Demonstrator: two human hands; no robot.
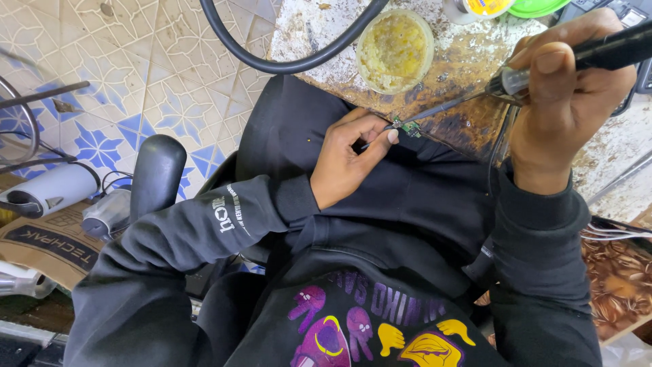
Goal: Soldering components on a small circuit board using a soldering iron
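At the upper right of the frame, the right hand (567,102) grips a soldering iron (530,75); mid-frame, the left hand (346,160) pinches what looks like a small green circuit board (409,127) at the bench edge (468,139).

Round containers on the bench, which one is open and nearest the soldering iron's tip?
The clear tub of yellow paste, lidless, beside the black cable. The other containers sit at the top edge, farther away.

My left hand (346,160) pinches a small green circuit board (409,127) at the near edge of the worn, stained wooden workbench (468,61), my right hand (567,109) to its right holding a black-handled soldering iron (543,71) whose tip meets the board, with a round yellow flux tub (395,49) just beyond my left hand.
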